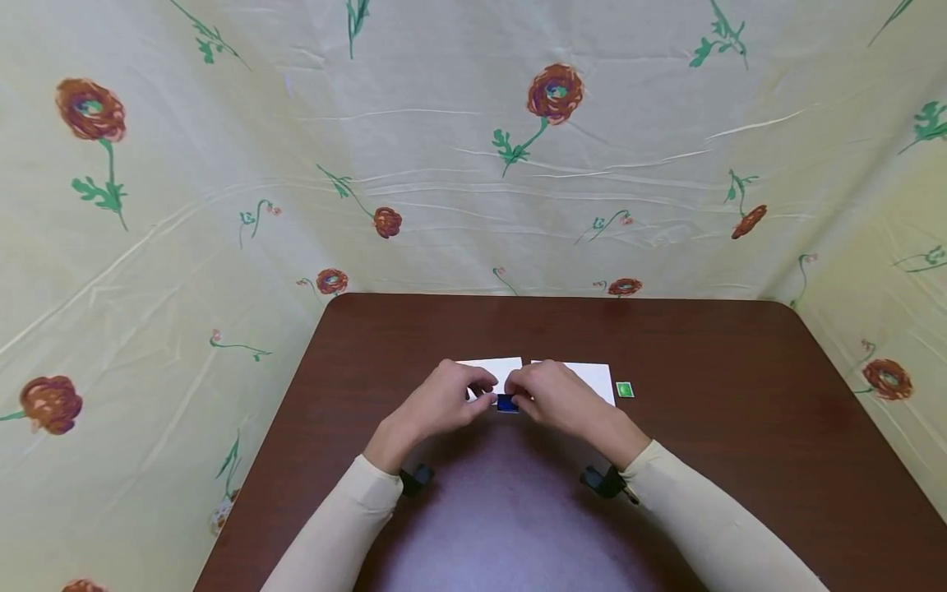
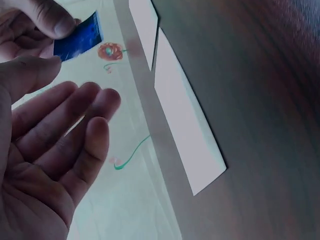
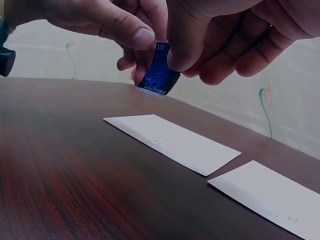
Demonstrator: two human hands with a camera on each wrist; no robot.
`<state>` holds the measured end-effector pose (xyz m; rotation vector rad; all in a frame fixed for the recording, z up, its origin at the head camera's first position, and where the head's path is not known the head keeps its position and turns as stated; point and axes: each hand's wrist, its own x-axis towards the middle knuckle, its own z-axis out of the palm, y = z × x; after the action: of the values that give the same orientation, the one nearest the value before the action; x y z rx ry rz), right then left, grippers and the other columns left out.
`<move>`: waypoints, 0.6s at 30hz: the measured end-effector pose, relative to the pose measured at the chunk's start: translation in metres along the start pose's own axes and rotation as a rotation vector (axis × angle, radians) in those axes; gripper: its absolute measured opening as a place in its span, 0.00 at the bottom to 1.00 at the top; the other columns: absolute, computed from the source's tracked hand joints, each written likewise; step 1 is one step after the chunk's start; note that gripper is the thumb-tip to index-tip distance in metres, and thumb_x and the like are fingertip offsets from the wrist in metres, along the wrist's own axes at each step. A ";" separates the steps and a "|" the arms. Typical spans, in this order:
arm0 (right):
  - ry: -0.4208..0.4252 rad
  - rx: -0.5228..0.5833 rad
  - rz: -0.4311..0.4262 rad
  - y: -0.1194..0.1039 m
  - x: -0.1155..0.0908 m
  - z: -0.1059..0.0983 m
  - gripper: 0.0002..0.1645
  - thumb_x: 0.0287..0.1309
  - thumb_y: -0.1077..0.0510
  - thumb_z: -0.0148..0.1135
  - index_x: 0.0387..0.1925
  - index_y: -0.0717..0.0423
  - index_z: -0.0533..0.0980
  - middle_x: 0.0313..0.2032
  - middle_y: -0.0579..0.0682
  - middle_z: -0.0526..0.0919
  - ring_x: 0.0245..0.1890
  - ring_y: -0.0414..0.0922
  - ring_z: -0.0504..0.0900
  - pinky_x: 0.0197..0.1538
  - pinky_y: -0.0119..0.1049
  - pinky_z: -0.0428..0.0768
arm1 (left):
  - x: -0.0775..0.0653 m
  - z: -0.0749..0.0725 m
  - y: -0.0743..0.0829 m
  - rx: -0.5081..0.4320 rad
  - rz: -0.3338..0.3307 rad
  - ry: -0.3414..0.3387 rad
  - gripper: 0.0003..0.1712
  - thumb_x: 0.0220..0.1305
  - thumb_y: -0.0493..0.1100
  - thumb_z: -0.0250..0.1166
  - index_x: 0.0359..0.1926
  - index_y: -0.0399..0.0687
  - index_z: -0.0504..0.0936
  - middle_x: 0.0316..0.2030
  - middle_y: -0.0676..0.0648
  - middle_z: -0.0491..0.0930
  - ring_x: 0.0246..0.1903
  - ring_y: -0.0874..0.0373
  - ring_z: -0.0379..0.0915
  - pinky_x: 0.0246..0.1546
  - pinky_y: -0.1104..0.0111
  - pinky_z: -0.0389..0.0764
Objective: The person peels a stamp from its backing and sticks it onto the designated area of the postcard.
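We pinch blue stamp [image 3: 160, 70] w/ R hand [image 1: 564, 398]; L hand [image 1: 442, 396] loose. White papers [image 3: 175, 145] look bare yet; green stamp [image 1: 625, 390] at their 3 o'clock.

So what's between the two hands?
A small blue stamp, pinched by the right hand and close to the left hand; the head view shows it.

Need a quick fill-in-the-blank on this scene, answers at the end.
1. The right hand pinches a ____ stamp.
2. On the table lie ____ white papers.
3. In the head view, the green square lies to the ____ of the papers.
4. The cloth beyond is printed with reddish ____ on green stems.

Missing: blue; two; right; flowers.
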<state>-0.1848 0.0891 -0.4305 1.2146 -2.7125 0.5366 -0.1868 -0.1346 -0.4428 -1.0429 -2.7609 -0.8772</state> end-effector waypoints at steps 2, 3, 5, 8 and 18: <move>0.007 0.004 -0.002 0.000 0.000 0.000 0.06 0.56 0.61 0.70 0.34 0.47 0.84 0.28 0.37 0.84 0.25 0.35 0.74 0.33 0.30 0.76 | 0.001 0.002 0.001 0.012 0.016 0.013 0.04 0.62 0.42 0.69 0.37 0.50 0.88 0.29 0.59 0.85 0.28 0.71 0.78 0.33 0.74 0.80; 0.011 0.007 -0.003 0.000 0.000 0.001 0.06 0.56 0.61 0.71 0.34 0.47 0.84 0.28 0.37 0.84 0.25 0.35 0.74 0.33 0.30 0.76 | 0.001 0.003 0.002 0.020 0.018 0.015 0.03 0.62 0.42 0.68 0.36 0.51 0.89 0.28 0.61 0.85 0.27 0.72 0.77 0.33 0.75 0.79; 0.017 0.013 -0.003 -0.001 -0.001 0.001 0.05 0.56 0.61 0.71 0.35 0.48 0.84 0.28 0.38 0.85 0.25 0.35 0.75 0.34 0.30 0.77 | 0.000 0.005 0.002 0.030 0.019 0.016 0.03 0.63 0.42 0.68 0.33 0.54 0.89 0.26 0.63 0.83 0.26 0.72 0.75 0.32 0.76 0.77; 0.019 0.013 0.001 -0.001 0.000 0.002 0.05 0.56 0.60 0.72 0.35 0.48 0.85 0.29 0.39 0.85 0.25 0.35 0.75 0.34 0.31 0.77 | 0.000 0.007 0.002 0.027 0.026 0.019 0.04 0.63 0.42 0.68 0.32 0.55 0.88 0.25 0.64 0.82 0.26 0.70 0.73 0.32 0.75 0.76; 0.022 -0.008 0.043 0.002 -0.001 -0.003 0.04 0.55 0.58 0.71 0.33 0.47 0.83 0.27 0.39 0.82 0.24 0.36 0.72 0.31 0.29 0.74 | -0.002 0.004 0.001 0.024 0.024 0.058 0.03 0.63 0.40 0.69 0.33 0.53 0.88 0.24 0.62 0.81 0.23 0.68 0.70 0.28 0.75 0.74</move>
<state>-0.1857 0.0921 -0.4288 1.1442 -2.7255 0.5398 -0.1842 -0.1326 -0.4459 -1.0285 -2.6988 -0.8553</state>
